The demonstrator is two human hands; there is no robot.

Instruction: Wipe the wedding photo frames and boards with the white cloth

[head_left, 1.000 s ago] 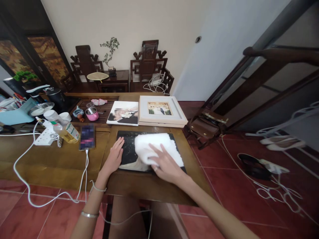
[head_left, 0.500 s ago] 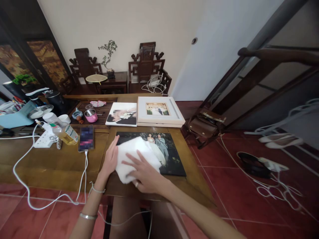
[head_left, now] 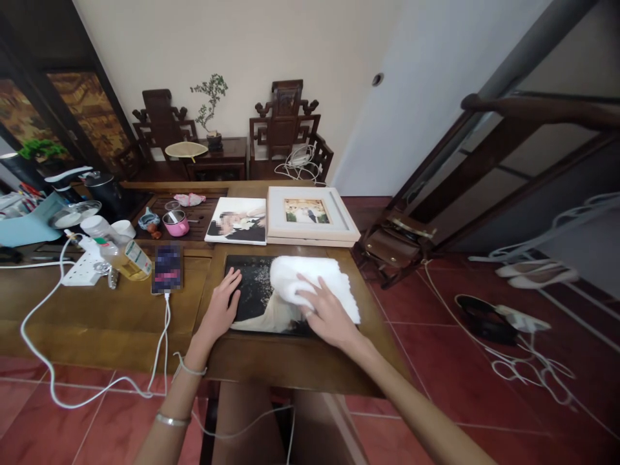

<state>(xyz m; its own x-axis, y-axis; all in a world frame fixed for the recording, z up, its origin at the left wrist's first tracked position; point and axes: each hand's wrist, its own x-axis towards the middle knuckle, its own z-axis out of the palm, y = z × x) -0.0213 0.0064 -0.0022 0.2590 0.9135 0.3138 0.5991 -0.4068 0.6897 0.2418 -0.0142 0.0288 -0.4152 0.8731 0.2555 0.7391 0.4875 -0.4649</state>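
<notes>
A flat dark photo panel (head_left: 249,284) lies on the wooden table, showing part of a pale dress and light specks on black. My right hand (head_left: 329,313) presses a bunched white cloth (head_left: 314,278) onto its right side, fingers spread over the fabric and partly sunk in it. The cloth hides the panel's right part. My left hand (head_left: 221,303) rests at the left edge of the panel, fingers outstretched and holding nothing.
Behind the panel lie a photo book (head_left: 237,221) and a white framed picture (head_left: 312,216). To the left are a phone (head_left: 167,270) on a cable, an oil-coloured bottle (head_left: 126,258), a power strip (head_left: 86,265) and a pink cup (head_left: 175,223). A brown bag (head_left: 394,244) sits on the right.
My right hand has moved the white cloth from the left side of the panel to the right, uncovering the left part. My left hand stays near the left edge, its fingers now more visible.
</notes>
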